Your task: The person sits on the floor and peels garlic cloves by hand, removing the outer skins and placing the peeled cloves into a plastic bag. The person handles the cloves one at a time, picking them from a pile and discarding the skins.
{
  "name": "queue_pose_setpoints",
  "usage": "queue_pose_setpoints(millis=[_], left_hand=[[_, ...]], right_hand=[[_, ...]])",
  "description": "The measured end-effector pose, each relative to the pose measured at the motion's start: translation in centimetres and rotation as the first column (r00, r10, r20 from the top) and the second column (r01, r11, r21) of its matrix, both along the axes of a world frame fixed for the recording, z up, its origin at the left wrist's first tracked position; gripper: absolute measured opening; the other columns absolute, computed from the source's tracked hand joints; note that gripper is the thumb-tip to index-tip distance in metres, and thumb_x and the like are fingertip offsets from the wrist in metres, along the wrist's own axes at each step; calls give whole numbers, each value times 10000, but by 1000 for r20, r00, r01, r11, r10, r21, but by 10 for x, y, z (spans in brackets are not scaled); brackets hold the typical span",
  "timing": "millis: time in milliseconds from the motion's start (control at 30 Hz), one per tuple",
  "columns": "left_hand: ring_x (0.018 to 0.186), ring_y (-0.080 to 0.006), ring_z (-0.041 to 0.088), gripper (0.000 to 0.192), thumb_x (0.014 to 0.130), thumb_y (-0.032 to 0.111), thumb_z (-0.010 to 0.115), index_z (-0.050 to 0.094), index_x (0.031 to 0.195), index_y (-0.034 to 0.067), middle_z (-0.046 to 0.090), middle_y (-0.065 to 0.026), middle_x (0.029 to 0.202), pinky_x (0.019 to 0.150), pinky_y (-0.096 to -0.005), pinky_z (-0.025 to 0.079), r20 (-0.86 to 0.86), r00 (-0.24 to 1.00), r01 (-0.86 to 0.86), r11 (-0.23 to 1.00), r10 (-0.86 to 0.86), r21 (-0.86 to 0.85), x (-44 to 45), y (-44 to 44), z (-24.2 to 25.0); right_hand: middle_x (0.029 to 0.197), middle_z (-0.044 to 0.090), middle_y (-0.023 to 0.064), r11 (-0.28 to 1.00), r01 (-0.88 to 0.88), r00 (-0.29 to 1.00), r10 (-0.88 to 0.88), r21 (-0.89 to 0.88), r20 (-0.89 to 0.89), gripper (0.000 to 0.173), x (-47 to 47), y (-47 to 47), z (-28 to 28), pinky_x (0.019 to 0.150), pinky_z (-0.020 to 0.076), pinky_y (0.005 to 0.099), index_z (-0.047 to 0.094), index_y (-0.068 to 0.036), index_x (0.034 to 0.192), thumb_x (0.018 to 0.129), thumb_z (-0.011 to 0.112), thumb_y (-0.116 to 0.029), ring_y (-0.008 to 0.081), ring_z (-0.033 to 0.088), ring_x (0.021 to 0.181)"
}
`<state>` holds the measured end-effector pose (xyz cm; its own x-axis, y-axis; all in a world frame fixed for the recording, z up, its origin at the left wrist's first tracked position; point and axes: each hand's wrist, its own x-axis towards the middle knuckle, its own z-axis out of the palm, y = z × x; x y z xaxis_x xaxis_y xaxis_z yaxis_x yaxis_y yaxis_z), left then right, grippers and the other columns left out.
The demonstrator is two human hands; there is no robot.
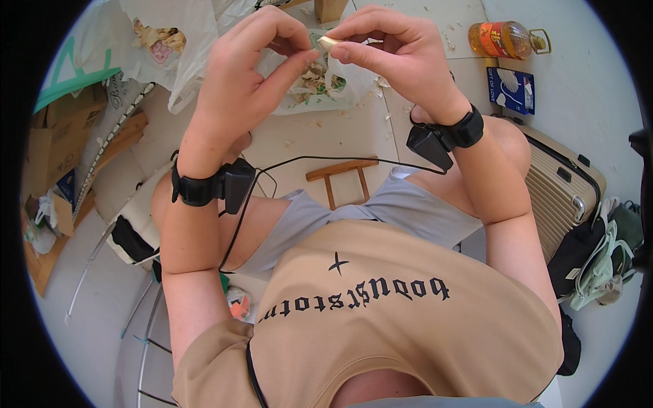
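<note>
Between the thumb and forefinger of my right hand (395, 53) is a small pale piece that looks like a garlic clove (329, 43). My left hand (255, 66) is raised just beside it, thumb and forefinger tips close together. Whether a scrap of skin is pinched there is too small to tell. Below both hands, on the tiled floor, an open white plastic bag (352, 76) contains dry papery skins (311, 84). Loose flakes are scattered on the tiles around the bag.
A second plastic bag (191, 56) stands at the upper left. A bottle of oil (510, 41), a blue box (511, 89) and a beige ribbed suitcase (546, 183) are on the right. A black cable (316, 157) links the wrist devices. Cardboard boxes (69, 137) sit at left.
</note>
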<state>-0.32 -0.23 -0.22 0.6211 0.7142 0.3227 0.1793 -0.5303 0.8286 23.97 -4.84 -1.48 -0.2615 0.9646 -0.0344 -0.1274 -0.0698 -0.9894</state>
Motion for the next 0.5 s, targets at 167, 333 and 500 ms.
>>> queue_pose_setpoints(millis=[167, 333, 500], left_hand=[[853, -182, 715, 203, 871, -102, 799, 755, 1042, -2, 739, -78, 977, 755, -285, 573, -8, 1000, -19, 983, 20, 181, 3, 0, 4], [839, -184, 724, 188, 845, -107, 812, 761, 992, -2, 740, -79, 969, 734, -279, 578, -11, 1000, -21, 981, 24, 195, 2, 0, 5], [832, -185, 717, 191, 838, -112, 812, 748, 982, -4, 733, -78, 956, 724, -281, 574, -25, 999, -16, 980, 22, 199, 3, -3, 6]], right_hand=[[1100, 734, 107, 1000, 7, 998, -6, -13, 56, 193, -1, -1, -1, 749, 610, 228, 792, 30, 1146, 954, 811, 37, 135, 739, 929], [1153, 740, 122, 986, -35, 999, 37, 161, -10, 256, 0, -1, -7, 851, 640, 263, 791, 31, 1181, 935, 790, 98, 165, 741, 1010], [1184, 740, 134, 986, -43, 999, 38, 163, 31, 281, 4, -3, -8, 904, 671, 277, 791, 36, 1199, 932, 771, 123, 185, 754, 1052]])
